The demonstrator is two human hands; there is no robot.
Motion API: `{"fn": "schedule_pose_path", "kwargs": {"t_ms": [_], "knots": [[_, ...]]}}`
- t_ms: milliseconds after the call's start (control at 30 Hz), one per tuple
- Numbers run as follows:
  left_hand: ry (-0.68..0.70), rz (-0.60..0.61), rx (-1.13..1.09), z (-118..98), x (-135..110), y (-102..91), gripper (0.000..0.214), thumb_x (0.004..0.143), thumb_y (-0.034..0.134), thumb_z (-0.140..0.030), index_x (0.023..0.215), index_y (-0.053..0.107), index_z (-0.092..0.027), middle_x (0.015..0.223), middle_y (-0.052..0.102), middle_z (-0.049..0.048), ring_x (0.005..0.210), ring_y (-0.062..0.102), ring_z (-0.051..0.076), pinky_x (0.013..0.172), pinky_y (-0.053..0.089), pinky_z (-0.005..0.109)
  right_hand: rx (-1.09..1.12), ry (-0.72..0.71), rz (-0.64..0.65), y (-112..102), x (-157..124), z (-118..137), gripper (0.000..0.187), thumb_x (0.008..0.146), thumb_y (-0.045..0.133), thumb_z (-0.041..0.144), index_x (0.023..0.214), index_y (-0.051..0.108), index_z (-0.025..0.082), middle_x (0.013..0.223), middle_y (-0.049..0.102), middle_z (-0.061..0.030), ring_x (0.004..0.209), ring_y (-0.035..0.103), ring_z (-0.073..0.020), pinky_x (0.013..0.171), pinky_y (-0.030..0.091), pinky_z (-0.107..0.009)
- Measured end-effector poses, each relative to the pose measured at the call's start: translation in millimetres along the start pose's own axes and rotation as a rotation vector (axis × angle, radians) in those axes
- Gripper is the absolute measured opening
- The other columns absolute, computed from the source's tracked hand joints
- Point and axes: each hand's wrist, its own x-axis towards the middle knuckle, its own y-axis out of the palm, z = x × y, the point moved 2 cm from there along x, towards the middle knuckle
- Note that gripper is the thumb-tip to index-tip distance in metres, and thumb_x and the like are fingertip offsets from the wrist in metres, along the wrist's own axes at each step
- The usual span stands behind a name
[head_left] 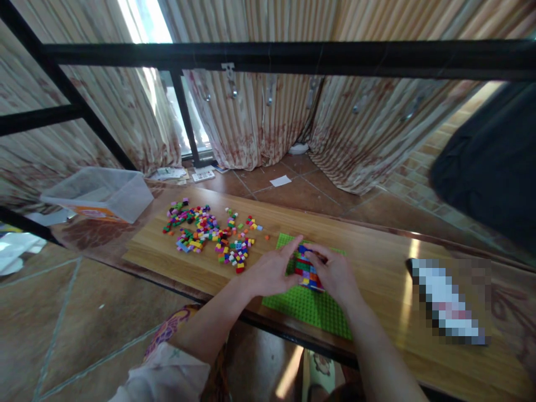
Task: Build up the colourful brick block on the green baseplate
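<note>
A small block of stacked toy bricks (309,273), in blue, red, green and orange rows, sits on the green studded baseplate (307,307). My left hand (274,271) holds its left side, with the thumb at the near edge and the index finger stretched out past the far corner. From the right, my right hand (335,273) grips the same brick block, fingers bent over its far and right edges. Both hands cover part of the block, so whether a loose brick is between the right fingertips is hidden.
Many loose coloured bricks (205,223) lie scattered left of the baseplate on the wooden table (377,268). A clear plastic bin (104,192) stands at the table's left end. A pixelated flat object (448,301) lies at the right. A black metal bar (268,58) crosses beyond the table.
</note>
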Motion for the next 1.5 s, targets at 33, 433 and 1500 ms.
{"fn": "schedule_pose_path", "kwargs": {"t_ms": [33,433,1500], "knots": [[-0.002,0.005,-0.003,0,0,-0.9,0.093,0.082,0.063,-0.031,0.156,0.008,-0.021,0.151,0.042,0.0160,0.131,0.051,0.031,0.109,0.040,0.049,0.025,0.003,-0.013,-1,-1,-2,0.034,0.084,0.056,0.042,0.109,0.072,0.026,0.108,0.075,-0.0053,0.097,0.070,-0.0236,0.091,0.052,-0.042],[0.013,-0.011,0.056,7,0,-11.8,0.078,0.086,0.057,-0.033,0.153,0.020,-0.015,0.140,0.054,0.0167,0.123,0.057,0.027,0.104,0.045,0.042,-0.089,0.013,-0.018,-19,-6,-11,0.052,0.083,0.054,0.057,0.120,0.064,0.022,0.118,0.069,-0.0113,0.105,0.066,-0.0279,0.092,0.051,-0.046],[-0.457,-0.460,-0.068,78,-41,-109.7,0.015,0.076,0.057,-0.017,0.077,0.071,-0.013,0.061,0.062,-0.0011,0.060,0.055,0.012,0.060,0.042,0.022,-0.130,-0.315,-0.070,-2,-17,18,0.048,0.081,0.063,0.050,0.124,0.059,0.028,0.134,0.056,-0.0088,0.125,0.051,-0.0296,0.105,0.041,-0.052]]}}
